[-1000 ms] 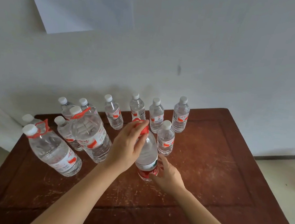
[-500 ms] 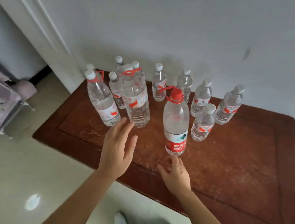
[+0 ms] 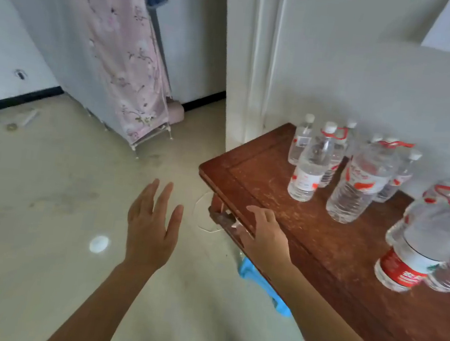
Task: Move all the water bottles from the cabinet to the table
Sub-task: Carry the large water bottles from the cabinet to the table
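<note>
Several clear water bottles stand on the brown wooden table (image 3: 259, 180) at the right. A large red-capped bottle (image 3: 423, 243) with a red label is nearest, at the right edge of view. Two other large bottles (image 3: 359, 185) (image 3: 309, 168) with red handles stand further back, with small white-capped bottles (image 3: 300, 142) behind them. My left hand (image 3: 152, 223) hovers over the floor, open and empty. My right hand (image 3: 264, 236) is over the table's near left edge, open and empty. No cabinet with bottles is visible.
A pink floral fabric wardrobe (image 3: 124, 55) on a metal frame stands at the back left. A white door frame (image 3: 253, 61) rises beside the table's corner. Something blue (image 3: 264, 284) lies on the floor under the table edge. The pale tiled floor (image 3: 42, 233) spreads leftward.
My left hand let go of the red-capped bottle, which now stands on the table. My view swung left, away from the table, and both hands pulled back from the bottles.
</note>
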`<state>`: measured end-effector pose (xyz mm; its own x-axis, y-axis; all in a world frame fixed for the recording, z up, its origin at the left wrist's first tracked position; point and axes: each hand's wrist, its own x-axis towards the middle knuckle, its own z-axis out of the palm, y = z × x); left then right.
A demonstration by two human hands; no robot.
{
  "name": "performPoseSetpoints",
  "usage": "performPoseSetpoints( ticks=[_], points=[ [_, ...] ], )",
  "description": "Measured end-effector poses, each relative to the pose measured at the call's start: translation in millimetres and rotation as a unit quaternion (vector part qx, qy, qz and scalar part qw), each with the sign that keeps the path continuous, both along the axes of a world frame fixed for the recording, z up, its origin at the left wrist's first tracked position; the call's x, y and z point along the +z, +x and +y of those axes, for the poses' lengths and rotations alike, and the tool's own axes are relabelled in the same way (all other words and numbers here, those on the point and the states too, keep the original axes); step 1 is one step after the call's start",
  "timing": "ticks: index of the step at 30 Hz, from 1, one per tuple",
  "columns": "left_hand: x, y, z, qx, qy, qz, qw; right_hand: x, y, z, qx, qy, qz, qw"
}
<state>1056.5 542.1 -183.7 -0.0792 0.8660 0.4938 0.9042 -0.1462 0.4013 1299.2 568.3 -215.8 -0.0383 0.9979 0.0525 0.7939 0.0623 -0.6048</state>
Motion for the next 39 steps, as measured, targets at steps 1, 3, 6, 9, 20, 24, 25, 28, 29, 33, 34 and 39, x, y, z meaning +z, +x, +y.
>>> performPoseSetpoints(
  ticks=[1, 3, 6, 9, 20, 24, 25, 28, 29, 33, 34, 39],
  points=[
    [0, -28, -12, 0.015, 0.001, 0.006, 1.000, 4, -28, 2, 0.015, 0.007, 0.007, 1.000],
    [3, -99, -43, 0.062, 0.004, 0.013, 0.998, 12, -101, 2, 0.060, 0.033, 0.007, 0.998],
    [10, -199, -85, 0.135, 0.010, 0.033, 0.990, 22, -203, 0, 0.142, 0.081, -0.005, 0.987],
    [16, -285, -124, 0.204, 0.011, 0.037, 0.978, 30, -298, -6, 0.209, 0.113, -0.020, 0.971],
    [12, -496, -220, 0.428, -0.047, 0.066, 0.900, 35, -596, -34, 0.418, 0.192, 0.009, 0.888],
    [14, -575, -236, 0.516, -0.076, 0.067, 0.850, 31, -713, -28, 0.490, 0.230, 0.023, 0.841],
    [17, -594, -239, 0.537, -0.084, 0.069, 0.836, 32, -742, -26, 0.508, 0.233, 0.023, 0.829],
    [35, -649, -246, 0.611, -0.108, 0.063, 0.782, 45, -827, -26, 0.558, 0.235, 0.045, 0.795],
    [43, -664, -248, 0.628, -0.109, 0.060, 0.768, 51, -851, -28, 0.575, 0.239, 0.050, 0.781],
    [63, -725, -264, 0.688, -0.106, 0.058, 0.716, 68, -953, -40, 0.639, 0.249, 0.080, 0.724],
    [63, -736, -270, 0.702, -0.110, 0.046, 0.702, 69, -976, -47, 0.654, 0.236, 0.085, 0.713],
    [49, -791, -308, 0.748, -0.113, 0.020, 0.653, 67, -1078, -94, 0.721, 0.216, 0.092, 0.652]
  ],
)
